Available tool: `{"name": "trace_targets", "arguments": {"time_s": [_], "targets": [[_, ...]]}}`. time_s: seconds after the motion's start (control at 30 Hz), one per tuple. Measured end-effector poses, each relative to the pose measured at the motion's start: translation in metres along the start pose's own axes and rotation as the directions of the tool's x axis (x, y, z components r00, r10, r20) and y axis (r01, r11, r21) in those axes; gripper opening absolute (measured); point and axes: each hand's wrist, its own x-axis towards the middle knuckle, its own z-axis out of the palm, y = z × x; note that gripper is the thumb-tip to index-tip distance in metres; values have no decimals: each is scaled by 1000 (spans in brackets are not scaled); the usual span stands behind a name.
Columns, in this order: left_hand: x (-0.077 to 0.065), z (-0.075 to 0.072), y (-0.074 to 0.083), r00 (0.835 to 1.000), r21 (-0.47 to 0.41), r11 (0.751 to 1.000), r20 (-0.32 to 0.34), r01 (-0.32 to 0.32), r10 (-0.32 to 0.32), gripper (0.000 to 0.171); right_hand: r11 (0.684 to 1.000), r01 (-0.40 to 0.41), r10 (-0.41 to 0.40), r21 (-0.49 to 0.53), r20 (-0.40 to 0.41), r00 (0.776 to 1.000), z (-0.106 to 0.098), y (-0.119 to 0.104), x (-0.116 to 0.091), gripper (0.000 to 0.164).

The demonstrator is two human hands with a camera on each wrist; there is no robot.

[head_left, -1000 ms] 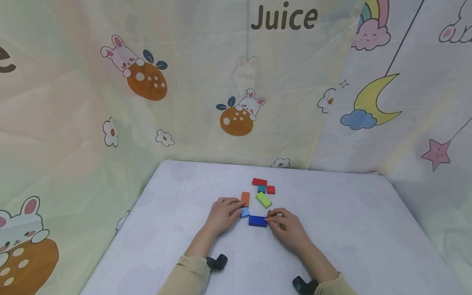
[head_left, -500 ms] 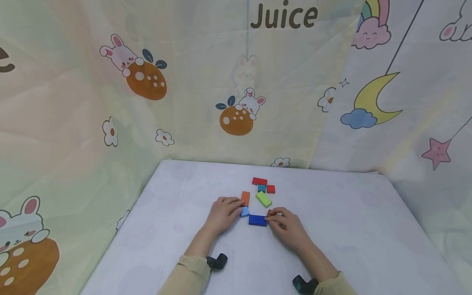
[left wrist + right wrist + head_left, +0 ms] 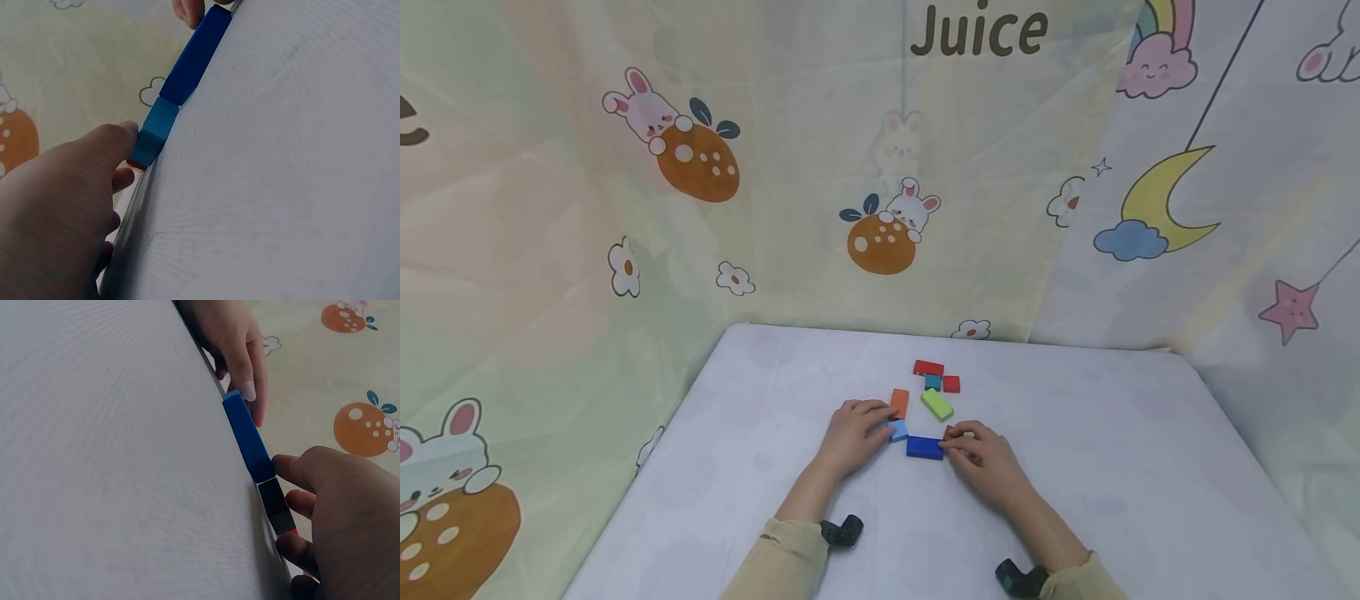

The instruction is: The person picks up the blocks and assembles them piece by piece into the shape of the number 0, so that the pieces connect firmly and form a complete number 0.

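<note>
On the tabletop, left hand touches light-blue block, right hand dark-blue block (both grips loosely apart).

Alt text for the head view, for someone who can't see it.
A person's left hand touches a light blue block near an orange block; the right hand touches a dark blue block on a white table. Beyond: a green block, a teal block and two red blocks, then a cartoon backdrop.

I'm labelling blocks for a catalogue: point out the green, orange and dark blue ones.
Green block [image 3: 937,404], head view: middle of its top face.
Orange block [image 3: 900,402], head view: middle of its top face.
Dark blue block [image 3: 924,447], head view: middle of its top face.
</note>
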Motion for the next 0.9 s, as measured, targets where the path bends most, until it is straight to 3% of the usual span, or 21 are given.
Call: {"name": "trace_targets", "arguments": {"time_s": [0.27,0.47,0.9], "targets": [[0,2,6,999,-17,999,30,42,-41,53,1000,1,-1,15,-1,1000,-1,0,-1,16],[-1,2,13,999,16,1000,29,18,-19,63,1000,4,-5,11,11,1000,-3,-1,0,17],[-1,3,15,999,65,998,38,22,-25,68,1000,-1,1,1,13,1000,-3,-1,-1,16]]}}
